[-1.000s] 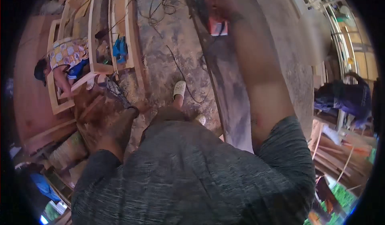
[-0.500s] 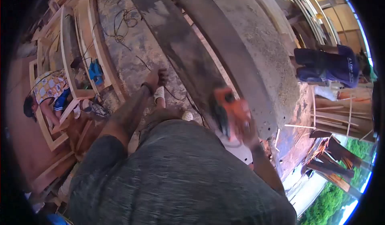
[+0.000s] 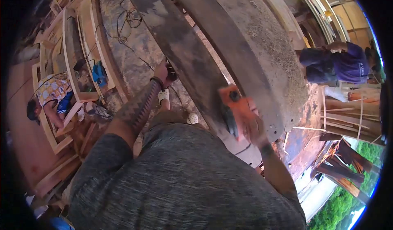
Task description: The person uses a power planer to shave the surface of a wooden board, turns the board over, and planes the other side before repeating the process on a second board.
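Gripped in the right hand (image 3: 256, 129), the orange sander (image 3: 237, 109) sits on the dark plank (image 3: 180, 54) at frame centre, slightly higher than half a second ago. Left hand (image 3: 161, 72), fingers curled, now touches the plank's edge, steadying it.

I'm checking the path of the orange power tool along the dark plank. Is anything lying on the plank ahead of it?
Nothing visible does. The right hand holds the orange power tool on the dark plank, whose surface ahead looks bare. The left hand rests at the plank's edge, beside the path.
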A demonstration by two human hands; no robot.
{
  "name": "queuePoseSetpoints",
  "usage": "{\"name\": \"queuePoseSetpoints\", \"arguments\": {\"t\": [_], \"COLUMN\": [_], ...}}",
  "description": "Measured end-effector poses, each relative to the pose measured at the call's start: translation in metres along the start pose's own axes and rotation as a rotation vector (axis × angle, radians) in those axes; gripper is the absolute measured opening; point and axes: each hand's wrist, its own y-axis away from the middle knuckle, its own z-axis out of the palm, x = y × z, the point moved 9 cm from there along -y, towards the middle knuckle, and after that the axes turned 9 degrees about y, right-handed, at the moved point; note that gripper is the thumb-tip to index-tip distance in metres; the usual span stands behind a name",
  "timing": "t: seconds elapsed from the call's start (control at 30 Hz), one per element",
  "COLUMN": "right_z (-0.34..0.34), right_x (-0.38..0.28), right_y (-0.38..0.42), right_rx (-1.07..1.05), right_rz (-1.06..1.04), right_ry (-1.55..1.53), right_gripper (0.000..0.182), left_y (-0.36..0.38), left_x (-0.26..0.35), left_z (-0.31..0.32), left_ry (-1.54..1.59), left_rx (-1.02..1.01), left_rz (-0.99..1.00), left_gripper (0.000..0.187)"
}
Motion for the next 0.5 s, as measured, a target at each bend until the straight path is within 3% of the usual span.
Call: {"name": "queuePoseSetpoints", "arguments": {"t": [0.03, 0.07, 0.1, 0.17, 0.2, 0.23, 0.3, 0.4, 0.47, 0.5], "right_z": [0.007, 0.014, 0.048, 0.06, 0.032, 0.054, 0.093, 0.12, 0.149, 0.158], "right_x": [-0.005, -0.003, 0.02, 0.021, 0.0, 0.011, 0.024, 0.019, 0.016, 0.01], "right_y": [-0.027, -0.057, -0.078, -0.141, -0.18, -0.211, -0.263, -0.332, -0.376, -0.397], "right_rx": [0.037, 0.029, -0.188, -0.103, 0.2, 0.051, -0.201, -0.372, -0.425, -0.438], "right_rz": [-0.137, -0.129, 0.09, 0.132, -0.044, 0.021, 0.17, 0.454, 0.556, 0.595], "right_ry": [0.132, 0.069, -0.143, -0.198, -0.045, -0.179, -0.445, -0.806, -1.029, -1.115], "right_gripper": [0.04, 0.041, 0.04, 0.036, 0.034, 0.032, 0.033, 0.039, 0.043, 0.042], "left_y": [-0.004, -0.001, 0.006, 0.011, 0.006, 0.004, 0.015, 0.047, 0.019, 0.046], "left_x": [0.001, 0.006, 0.007, 0.011, 0.01, 0.009, 0.018, 0.007, -0.008, 0.004], "left_z": [-0.002, -0.008, -0.012, -0.029, -0.048, -0.069, -0.084, -0.127, -0.28, -0.29], "left_ry": [-0.017, -0.1, -0.182, -0.396, -0.528, -0.66, -1.207, -2.009, -1.729, -1.572], "left_rx": [-0.045, 0.021, 0.089, 0.142, 0.129, 0.118, -0.072, -0.39, -0.078, 0.113], "left_rz": [-0.041, -0.037, -0.036, -0.06, -0.087, -0.116, 0.02, 0.233, 0.075, -0.116], "left_gripper": [0.052, 0.052, 0.052, 0.05, 0.047, 0.045, 0.041, 0.037, 0.038, 0.04]}}
